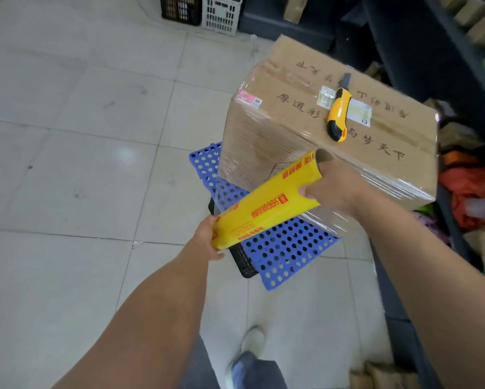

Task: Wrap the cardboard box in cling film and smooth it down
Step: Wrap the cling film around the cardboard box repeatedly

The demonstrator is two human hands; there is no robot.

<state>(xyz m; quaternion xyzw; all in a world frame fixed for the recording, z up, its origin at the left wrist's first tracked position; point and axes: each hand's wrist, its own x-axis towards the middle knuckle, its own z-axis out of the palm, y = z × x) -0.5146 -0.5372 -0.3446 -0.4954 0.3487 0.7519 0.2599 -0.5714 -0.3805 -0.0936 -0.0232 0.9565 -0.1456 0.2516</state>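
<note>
A brown cardboard box [297, 122] with printed characters stands on a blue perforated plastic board [286, 248]. Clear film covers its sides, shiny and wrinkled. I hold a yellow cling film roll [266, 203] slanted in front of the box. My left hand [207, 240] grips its lower end. My right hand [334, 189] grips the upper end, fingers tucked into the tube's open core. A sheet of clear film [328, 220] stretches from the roll toward the box's near side. A yellow and black utility knife [339, 113] lies on top of the box.
Pale floor tiles [81, 136] spread to the left. A black crate [181, 9] and a white crate [221, 14] stand at the back. Dark shelving [432, 66] and piled goods crowd the right side. A black crate [244, 262] sits under the blue board. My shoe [249, 346] is below.
</note>
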